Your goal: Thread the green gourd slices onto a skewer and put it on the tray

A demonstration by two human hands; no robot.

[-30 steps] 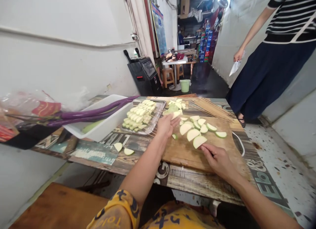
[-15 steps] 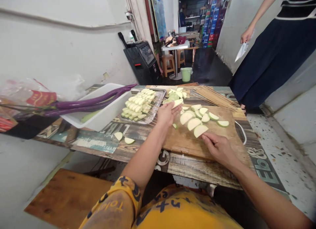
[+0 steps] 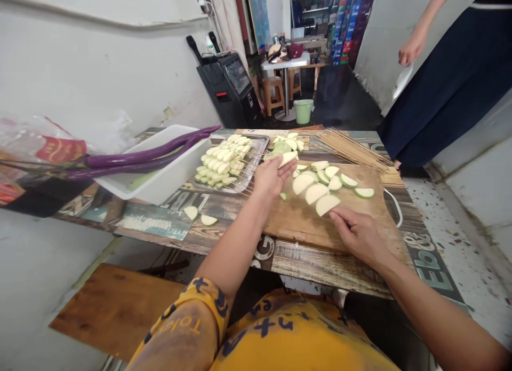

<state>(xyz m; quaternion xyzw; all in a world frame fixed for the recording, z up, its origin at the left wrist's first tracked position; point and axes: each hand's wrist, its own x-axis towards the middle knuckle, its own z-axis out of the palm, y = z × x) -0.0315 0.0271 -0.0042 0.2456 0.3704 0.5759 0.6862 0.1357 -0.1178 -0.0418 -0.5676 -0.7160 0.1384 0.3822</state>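
Grips unchanged: left hand (image 3: 271, 175), fingers clamped on far slice (image 3: 287, 158); right hand (image 3: 358, 235), fingers pinching near slice (image 3: 327, 204); work apparently unadvanced.

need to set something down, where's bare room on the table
Bare: the near side of the cutting board, between left hand and right hand; the tabletop left of two loose half-moon slices, in front of the white tub.

Crowded: the board's far half, spread with cut slices; the metal tray, piled with skewered slices; and far right, under bamboo skewers.
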